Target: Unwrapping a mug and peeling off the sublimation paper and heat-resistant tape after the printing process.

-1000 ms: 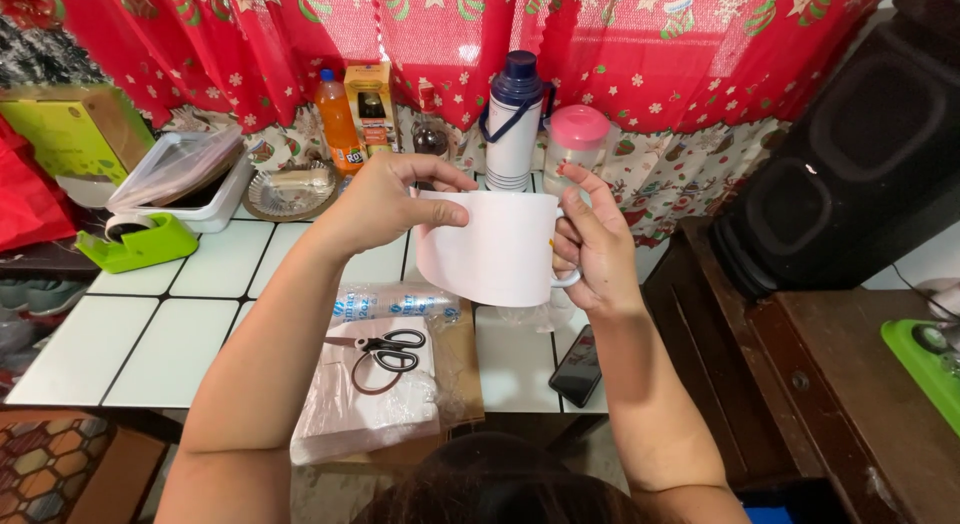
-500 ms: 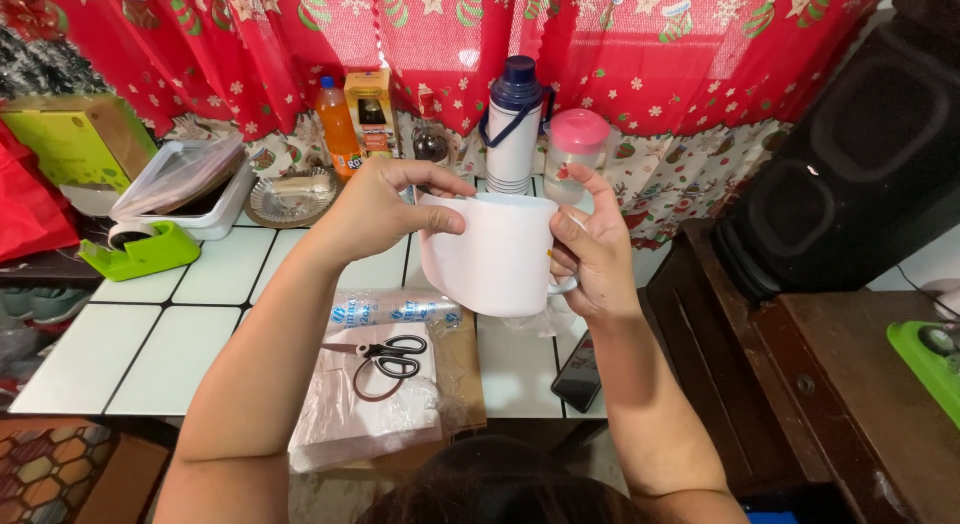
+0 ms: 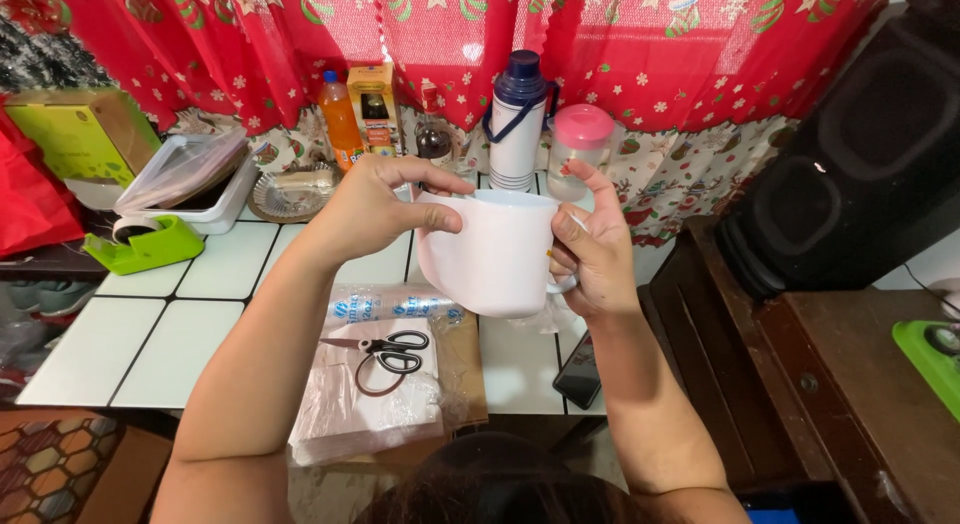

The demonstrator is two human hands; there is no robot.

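I see a tall yellow-orange carton [image 3: 371, 106] standing at the back of the tiled table beside an orange bottle [image 3: 340, 120] with a blue cap. A clear plastic packet with blue print [image 3: 393, 306] lies flat near the scissors, above a stack of clear-wrapped pinkish sheets [image 3: 366, 404]. At far left sits a yellow-green box [image 3: 72, 139]. A dark phone [image 3: 579, 372], its screen off, rests at the table's front edge

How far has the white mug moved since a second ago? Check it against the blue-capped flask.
No, hardly at all. The white mug sits just below the blue-capped flask as before, with the left hand and right hand still gripping it.
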